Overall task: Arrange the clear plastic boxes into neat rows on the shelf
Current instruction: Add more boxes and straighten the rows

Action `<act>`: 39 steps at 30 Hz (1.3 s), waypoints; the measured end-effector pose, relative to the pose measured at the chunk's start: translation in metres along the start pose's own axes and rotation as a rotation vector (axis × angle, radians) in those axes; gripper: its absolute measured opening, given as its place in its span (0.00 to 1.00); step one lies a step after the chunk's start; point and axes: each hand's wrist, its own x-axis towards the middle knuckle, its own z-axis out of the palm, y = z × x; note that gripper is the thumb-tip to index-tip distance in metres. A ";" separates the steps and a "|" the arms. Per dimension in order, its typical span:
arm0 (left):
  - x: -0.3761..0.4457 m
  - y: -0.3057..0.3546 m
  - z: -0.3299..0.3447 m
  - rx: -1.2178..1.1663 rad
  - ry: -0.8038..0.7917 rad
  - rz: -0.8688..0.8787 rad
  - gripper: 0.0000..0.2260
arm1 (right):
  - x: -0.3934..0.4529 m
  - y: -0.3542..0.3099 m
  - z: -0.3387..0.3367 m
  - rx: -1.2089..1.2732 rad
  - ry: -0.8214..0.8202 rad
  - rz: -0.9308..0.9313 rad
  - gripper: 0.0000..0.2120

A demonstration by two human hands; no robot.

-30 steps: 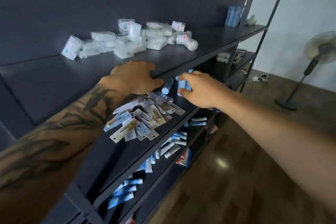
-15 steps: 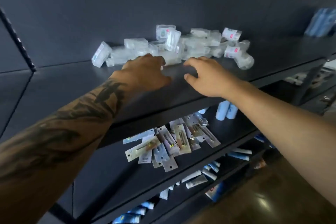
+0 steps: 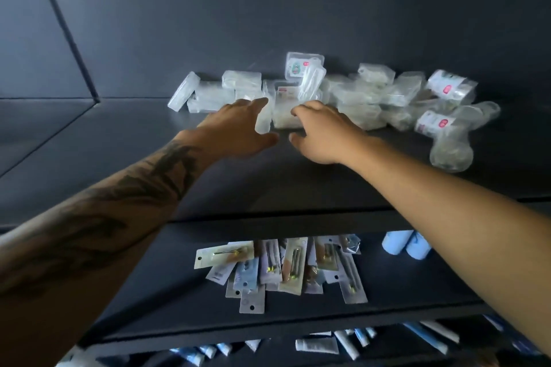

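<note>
While both arms reach up over the dark shelf (image 3: 89,158), the fingers (image 3: 256,103) of the left hand (image 3: 235,128) are straight and spread, holding nothing. Their tips are at the near edge of the pile of boxes (image 3: 343,98), and I cannot tell if they touch it. The thumb points right, toward the other hand. The right hand (image 3: 320,131) sits just beside it, fingers bent a little and loose, with nothing in them. Its fingertips (image 3: 298,112) are right at a clear box (image 3: 286,113) that lies between the two hands.

Past the fingers, the boxes lie in a messy heap by the back wall (image 3: 268,9). Some lean, some are stacked, one stands up on top. A few have pink stickers. More boxes spill out to the right of the right hand, well apart from it.

Behind the hands, the left forearm has dark tattoos; the right forearm is bare.

Under the arms, the next shelf down holds flat packets (image 3: 280,268) in a loose fan and two light blue tubes (image 3: 405,244). Lower still lie small white and blue tubes (image 3: 317,345).
</note>
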 end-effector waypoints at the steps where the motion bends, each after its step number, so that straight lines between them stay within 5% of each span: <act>1: 0.003 0.000 0.003 0.010 -0.011 -0.013 0.38 | 0.005 0.003 0.002 0.002 -0.001 -0.009 0.25; 9: 0.012 -0.006 0.012 -0.003 -0.022 -0.050 0.32 | 0.028 0.004 0.014 -0.055 -0.039 -0.044 0.23; 21: -0.009 -0.019 0.001 0.032 0.167 -0.085 0.13 | 0.021 -0.001 0.009 0.069 -0.019 -0.139 0.17; 32: -0.064 -0.032 -0.010 0.006 0.098 -0.259 0.21 | 0.023 -0.022 -0.007 -0.009 -0.105 -0.321 0.17; 39: -0.141 -0.027 -0.015 0.002 0.185 -0.452 0.21 | 0.022 -0.060 0.008 0.177 -0.141 -0.497 0.18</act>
